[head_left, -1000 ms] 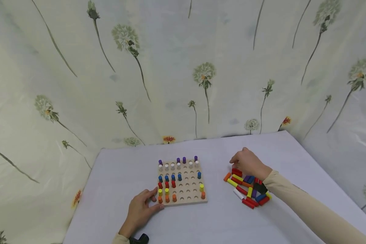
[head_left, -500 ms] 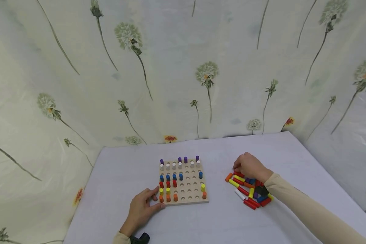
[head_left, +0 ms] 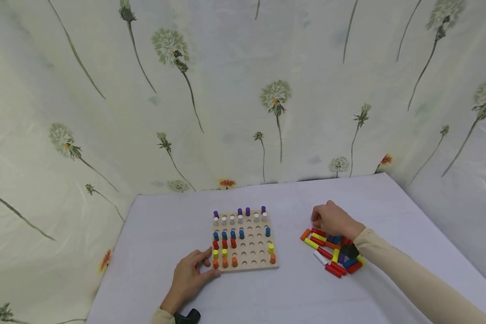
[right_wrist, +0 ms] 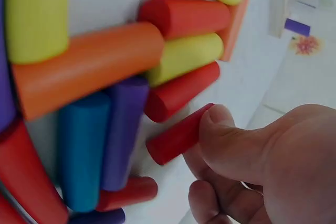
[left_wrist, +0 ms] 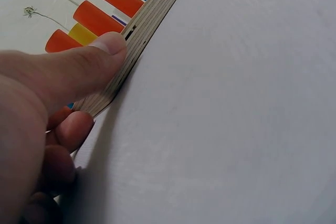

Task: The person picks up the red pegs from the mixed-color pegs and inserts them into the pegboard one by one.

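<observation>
A wooden pegboard point(head_left: 253, 253) stands on the white table with coloured pegs upright in rows. My left hand point(head_left: 189, 276) grips its near left corner; in the left wrist view the thumb point(left_wrist: 89, 66) presses the front edge while the other fingers curl along the side. To the right, my right hand point(head_left: 334, 220) is at the far edge of a loose pile of pegs. Seen from the right wrist, thumb and fingers pinch one end of a red peg point(right_wrist: 176, 137), which is tilted beside another red peg point(right_wrist: 181, 92), a purple peg point(right_wrist: 124, 132) and a blue peg point(right_wrist: 84, 150).
Loose red, yellow, orange, blue and purple pegs lie together right of the board, with a white peg point(head_left: 320, 257) at the pile's near left. An orange peg point(head_left: 305, 234) lies at its left edge. A dandelion-print cloth point(head_left: 227, 112) hangs behind the table.
My right hand has come down slightly to the far edge of the peg pile, its fingers drawn together. My left hand stays on the board's corner. The head view has shifted a little.
</observation>
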Tool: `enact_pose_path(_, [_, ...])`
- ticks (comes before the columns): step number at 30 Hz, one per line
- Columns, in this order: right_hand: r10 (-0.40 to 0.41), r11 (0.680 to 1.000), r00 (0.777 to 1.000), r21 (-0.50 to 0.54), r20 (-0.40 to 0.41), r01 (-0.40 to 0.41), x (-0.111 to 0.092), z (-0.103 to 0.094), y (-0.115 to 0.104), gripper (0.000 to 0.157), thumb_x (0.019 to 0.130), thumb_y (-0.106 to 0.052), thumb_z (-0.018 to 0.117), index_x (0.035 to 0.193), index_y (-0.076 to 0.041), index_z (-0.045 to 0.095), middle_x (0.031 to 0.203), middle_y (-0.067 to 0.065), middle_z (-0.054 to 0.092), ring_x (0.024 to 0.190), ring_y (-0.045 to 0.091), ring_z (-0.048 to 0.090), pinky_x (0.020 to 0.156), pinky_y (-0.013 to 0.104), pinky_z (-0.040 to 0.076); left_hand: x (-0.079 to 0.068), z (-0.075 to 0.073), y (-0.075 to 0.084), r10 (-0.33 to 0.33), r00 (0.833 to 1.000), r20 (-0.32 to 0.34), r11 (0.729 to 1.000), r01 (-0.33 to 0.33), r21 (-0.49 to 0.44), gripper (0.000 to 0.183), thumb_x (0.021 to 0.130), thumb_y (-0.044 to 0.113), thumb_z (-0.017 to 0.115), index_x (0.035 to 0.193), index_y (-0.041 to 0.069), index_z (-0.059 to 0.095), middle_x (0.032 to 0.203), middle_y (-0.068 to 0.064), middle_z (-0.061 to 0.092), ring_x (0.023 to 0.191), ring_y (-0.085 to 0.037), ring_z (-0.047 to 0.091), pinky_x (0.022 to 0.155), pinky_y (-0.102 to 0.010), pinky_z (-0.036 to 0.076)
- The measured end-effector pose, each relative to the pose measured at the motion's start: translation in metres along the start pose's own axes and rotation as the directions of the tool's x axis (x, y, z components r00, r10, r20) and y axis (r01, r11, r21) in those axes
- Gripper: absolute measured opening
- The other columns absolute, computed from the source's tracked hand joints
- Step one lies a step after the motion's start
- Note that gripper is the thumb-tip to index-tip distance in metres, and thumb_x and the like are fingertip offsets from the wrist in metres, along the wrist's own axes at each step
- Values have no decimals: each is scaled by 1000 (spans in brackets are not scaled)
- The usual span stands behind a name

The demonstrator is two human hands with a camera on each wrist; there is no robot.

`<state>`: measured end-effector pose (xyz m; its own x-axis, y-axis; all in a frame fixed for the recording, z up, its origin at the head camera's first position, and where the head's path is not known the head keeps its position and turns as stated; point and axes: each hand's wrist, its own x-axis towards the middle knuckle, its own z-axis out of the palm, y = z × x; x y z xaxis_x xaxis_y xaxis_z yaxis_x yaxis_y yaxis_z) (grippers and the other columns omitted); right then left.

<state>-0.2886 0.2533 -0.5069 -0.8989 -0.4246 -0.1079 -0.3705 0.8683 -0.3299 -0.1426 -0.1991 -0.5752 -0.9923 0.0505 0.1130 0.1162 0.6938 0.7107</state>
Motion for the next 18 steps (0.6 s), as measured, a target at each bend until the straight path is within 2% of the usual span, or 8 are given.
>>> enact_pose_path(2, [8, 1000, 1000, 30, -9, -7, 0, -2, -1, 2, 99, -9, 72, 101, -9, 72, 87, 0, 67, 87, 23, 50, 76, 38, 50, 0, 0, 1, -5, 1000, 0, 1000, 5, 0, 69, 78, 39, 95, 137, 12, 73, 86, 14, 60, 62, -3, 39, 57, -21, 29])
enact_pose_path(7, [-37, 998, 995, 46, -97, 42, 1, -8, -3, 20, 100, -4, 69, 119, -7, 75, 95, 5, 75, 89, 24, 57, 84, 43, 46, 0, -2, 2, -4, 1000, -1, 1000, 4, -2, 69, 78, 39, 95, 137, 12, 73, 86, 14, 61, 62, -3, 40, 57, -21, 29])
enact_pose_path(9, [-79, 996, 986, 21, -147, 83, 1, -10, -4, 20, 100, -3, 69, 118, -7, 78, 98, 7, 78, 89, 25, 58, 87, 44, 43, 0, -3, 2, -5, 1000, -1, 1000, 5, -2, 69, 78, 39, 95, 137, 12, 73, 86, 14, 61, 62, -4, 40, 58, -21, 29])
enact_pose_path(11, [-88, 996, 978, 7, -189, 91, 2, -10, -7, 16, 99, -3, 70, 111, -6, 79, 99, 7, 79, 89, 24, 58, 85, 43, 42, 1, -3, 1, -9, 1000, -1, 1000, 9, -2, 69, 77, 39, 95, 137, 13, 73, 86, 14, 61, 62, -4, 40, 58, -21, 29])
enact_pose_path(18, [-38, 997, 951, 59, -307, 59, -1, -12, -29, 10, 98, -6, 74, 107, -6, 77, 94, 4, 74, 88, 22, 53, 75, 35, 47, 0, -1, 2, -22, 1000, 6, 1000, 22, -15, 69, 77, 39, 95, 137, 13, 73, 86, 14, 61, 61, -4, 40, 58, -20, 28])
